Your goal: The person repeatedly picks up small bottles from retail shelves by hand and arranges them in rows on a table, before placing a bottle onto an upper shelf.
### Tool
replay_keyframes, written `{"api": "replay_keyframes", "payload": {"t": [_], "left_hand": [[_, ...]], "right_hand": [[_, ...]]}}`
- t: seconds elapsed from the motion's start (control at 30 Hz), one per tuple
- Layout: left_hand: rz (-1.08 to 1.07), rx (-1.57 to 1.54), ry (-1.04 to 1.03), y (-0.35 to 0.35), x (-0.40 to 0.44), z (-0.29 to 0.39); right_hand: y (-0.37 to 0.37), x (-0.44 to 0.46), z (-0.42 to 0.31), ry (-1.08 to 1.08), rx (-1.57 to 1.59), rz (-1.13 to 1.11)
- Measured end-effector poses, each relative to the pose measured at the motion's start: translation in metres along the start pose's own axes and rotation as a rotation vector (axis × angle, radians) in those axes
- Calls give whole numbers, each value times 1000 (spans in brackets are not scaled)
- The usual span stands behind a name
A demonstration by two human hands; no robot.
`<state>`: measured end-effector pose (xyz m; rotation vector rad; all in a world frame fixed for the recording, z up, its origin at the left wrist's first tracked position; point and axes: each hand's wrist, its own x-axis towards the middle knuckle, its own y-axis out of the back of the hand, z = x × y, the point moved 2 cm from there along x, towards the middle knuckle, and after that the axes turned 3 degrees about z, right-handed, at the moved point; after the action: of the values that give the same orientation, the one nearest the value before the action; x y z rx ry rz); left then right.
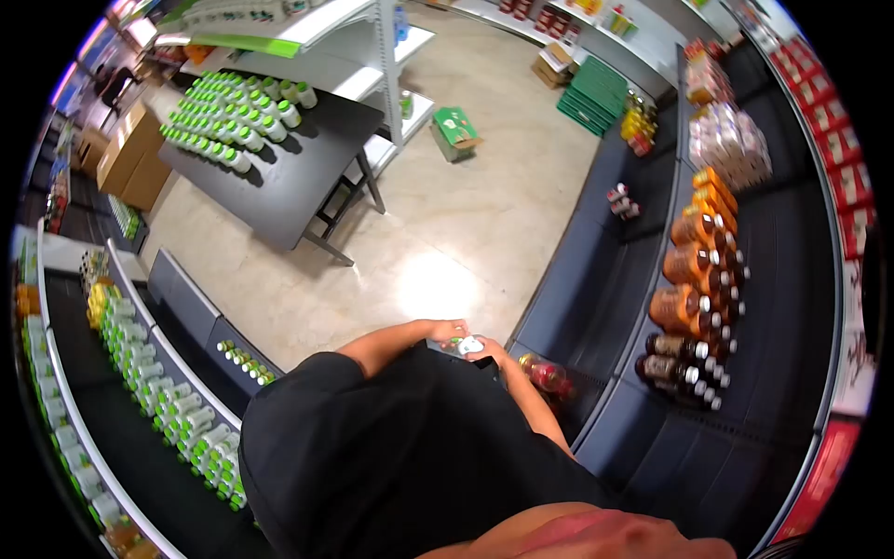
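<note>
Close to the black shirt, my left hand (450, 330) and my right hand (486, 351) meet around a small white and green item (469, 345). Fingers of both hands are bent against it, the left at its upper left side and the right at its right side. The item is too small to name for certain; it may be a bottle. A dark edge lies just under the hands, against the shirt.
A dark table (279, 186) carries many green-capped white bottles (233, 121). Shelves with similar bottles (177, 410) run along the left. Dark shelves (596, 270) on the right hold brown bottles (684, 307). A green box (454, 133) and green crates (594, 93) stand on the floor.
</note>
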<state>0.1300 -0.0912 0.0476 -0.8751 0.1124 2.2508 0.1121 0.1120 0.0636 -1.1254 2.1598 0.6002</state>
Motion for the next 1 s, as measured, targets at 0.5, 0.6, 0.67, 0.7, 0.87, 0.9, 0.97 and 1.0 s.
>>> {"api": "replay_keyframes", "payload": {"t": [0.5, 0.6, 0.67, 0.7, 0.87, 0.9, 0.97, 1.0], "left_hand": [[467, -210, 32, 132, 19, 46], [733, -152, -11, 153, 21, 78], [947, 0, -67, 158, 28, 77], [1052, 84, -99, 160, 22, 92], [1111, 144, 56, 166, 6, 116], [1096, 173, 74, 166, 3, 117], [1086, 179, 104, 175, -5, 115], [1085, 152, 119, 177, -10, 111]], "right_hand": [[131, 157, -138, 13, -299, -516], [152, 195, -142, 174, -331, -362], [162, 193, -165, 339, -377, -265], [168, 198, -172, 424, -399, -210], [168, 212, -181, 473, -335, -218], [165, 212, -182, 444, -302, -264], [164, 224, -190, 422, -279, -347], [161, 232, -195, 423, -285, -386]]}}
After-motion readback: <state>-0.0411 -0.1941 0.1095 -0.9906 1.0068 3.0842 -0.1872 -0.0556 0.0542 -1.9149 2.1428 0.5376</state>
